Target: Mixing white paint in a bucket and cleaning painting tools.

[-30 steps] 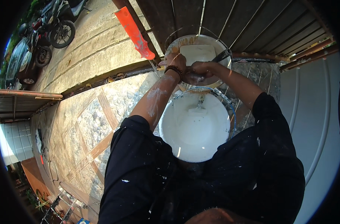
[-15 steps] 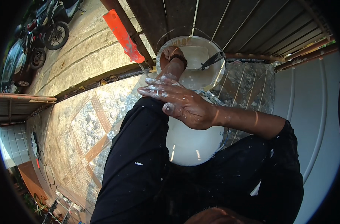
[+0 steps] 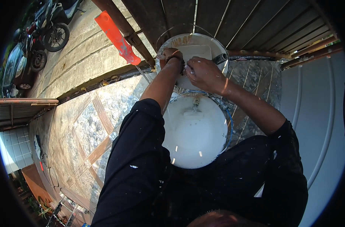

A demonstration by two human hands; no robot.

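Observation:
My left hand [image 3: 168,55] is bent down over the left side of the far bucket [image 3: 224,70], a dark beaded bracelet [image 3: 181,63] on its wrist. Its fingers are mostly hidden, so their grip cannot be made out. Beside that wrist, my right hand [image 3: 204,74] is closed, fingers curled in above the same bucket; whatever they hold, if anything, is hidden. White spots mark the right hand. A dark tool handle [image 3: 220,58] rests at the bucket's right rim, partly behind my right hand. Between my legs stands a near bucket of white liquid [image 3: 195,132].
Left of the far bucket, an orange-handled tool [image 3: 119,39] with a metal rod leans by a rusty bar. Dark slatted panels [image 3: 248,26] rise behind the buckets. A pale wall [image 3: 316,125] is at right, patterned floor tiles [image 3: 91,126] at left, and motorbikes [image 3: 40,45] stand far left.
My right hand has left my left forearm, where it lay flat, and moved up and right over the far bucket, its fingers now curled. My left hand has shifted slightly left.

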